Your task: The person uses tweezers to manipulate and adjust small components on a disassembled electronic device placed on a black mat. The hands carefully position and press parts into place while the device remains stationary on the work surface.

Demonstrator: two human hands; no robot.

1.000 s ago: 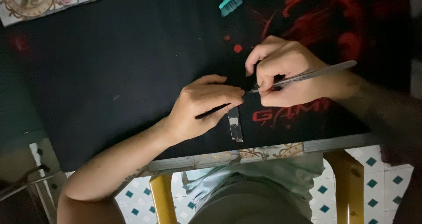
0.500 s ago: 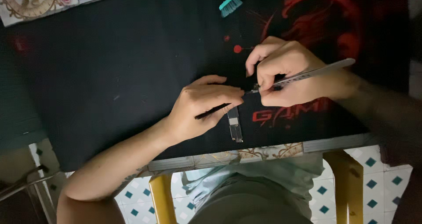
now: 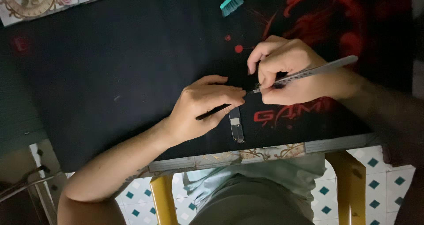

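Observation:
My left hand rests on a black mat and grips a thin dark stick tool between its fingers. Its fingertips press on the top end of a small narrow circuit board lying on the mat. My right hand holds silver metal tweezers. The tweezers' tips point left and meet the left fingertips just above the board. The upper end of the board is hidden under my fingers.
A teal brush lies at the mat's far edge. The mat carries a red graphic on its right side. A patterned table edge runs below the mat, with yellow stool legs and tiled floor beneath.

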